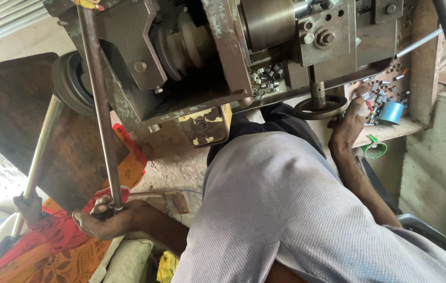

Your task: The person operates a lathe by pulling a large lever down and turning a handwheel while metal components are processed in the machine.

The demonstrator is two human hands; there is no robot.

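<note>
While the fingers (88,217) of the left hand (102,220) are curling tight around the lower end of a long dark metal rod (101,105), that rod is running up from the fist to the top left corner of the machine (207,57). The right hand (350,123) is reaching to the right end of the wooden shelf (390,131) under the machine, its fingers (360,99) lying loosely together on small metal pieces (380,97) scattered there and gripping nothing that can be made out. Just left of that hand a small round handwheel (321,107) is hanging on its spindle below the machine. A blue cylinder (390,112) is lying just right of the fingertips, and a green ring-shaped piece (374,149) is hanging at the shelf's front edge. Under the machine's middle a worn yellow tin (204,126) is sitting. At the lower left another person's hand (29,207) is holding a shiny steel pipe (39,157), beside orange and red cloth (50,251).
</note>
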